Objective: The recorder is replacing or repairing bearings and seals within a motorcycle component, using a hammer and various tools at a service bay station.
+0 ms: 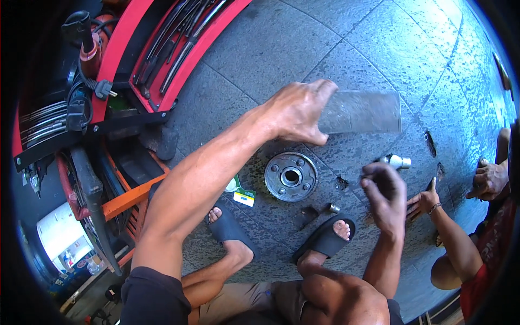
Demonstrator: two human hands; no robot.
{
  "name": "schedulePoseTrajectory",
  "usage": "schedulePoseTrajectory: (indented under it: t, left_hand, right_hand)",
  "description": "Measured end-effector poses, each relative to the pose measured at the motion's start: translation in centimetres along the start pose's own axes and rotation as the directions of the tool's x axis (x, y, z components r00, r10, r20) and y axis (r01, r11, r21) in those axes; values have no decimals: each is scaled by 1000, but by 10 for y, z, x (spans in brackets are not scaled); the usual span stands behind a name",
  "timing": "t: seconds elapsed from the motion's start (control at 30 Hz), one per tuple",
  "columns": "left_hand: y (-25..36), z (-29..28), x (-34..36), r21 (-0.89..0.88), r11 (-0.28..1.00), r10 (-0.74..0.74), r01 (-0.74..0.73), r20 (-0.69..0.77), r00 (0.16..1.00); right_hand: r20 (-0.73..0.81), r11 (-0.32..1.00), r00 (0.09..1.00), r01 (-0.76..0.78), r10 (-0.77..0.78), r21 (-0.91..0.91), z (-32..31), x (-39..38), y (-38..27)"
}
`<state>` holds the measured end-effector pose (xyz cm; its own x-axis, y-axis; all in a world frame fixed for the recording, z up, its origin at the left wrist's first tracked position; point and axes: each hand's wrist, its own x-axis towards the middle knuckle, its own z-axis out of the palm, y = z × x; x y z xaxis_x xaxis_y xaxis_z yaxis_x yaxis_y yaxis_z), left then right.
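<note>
Sandpaper sheet (362,112), light and floppy, is hanging from left hand (297,111) pinching its edge; right hand (385,196) is curling loosely, empty.

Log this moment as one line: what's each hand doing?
left hand: holds clear plastic sheet | right hand: raised, blurred, grip unclear | metal hub disc: flat on pavement, untouched
</note>
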<state>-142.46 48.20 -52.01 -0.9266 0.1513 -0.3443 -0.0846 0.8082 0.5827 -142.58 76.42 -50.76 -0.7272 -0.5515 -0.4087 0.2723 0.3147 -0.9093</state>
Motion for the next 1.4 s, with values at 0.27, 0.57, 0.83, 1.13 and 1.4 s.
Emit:
schedulePoseTrajectory:
  t: [0.27,0.57,0.83,1.13,1.4]
  left_hand:
    - [1,11,-16,160,975,174,-154,-115,978]
    - [2,40,-27,80,994,104,-78,-405,908]
    - [5,47,-19,128,987,140,-93,-431,891]
    - [9,44,-14,180,984,80,-3,-417,905]
    - [5,48,-14,163,987,78,-5,-443,893]
  right_hand:
    - [170,725,893,439,-416,-531,14,89,-46]
    - [-585,896,726,98,-362,-433,-28,-2,22]
    - [-525,657,851,-379,-29,-652,-46,-45,147]
    - [-328,994,938,-105,111,37,-27,-72,-8]
    - [-157,990,978,-141,139,2,-8,-41,-55]
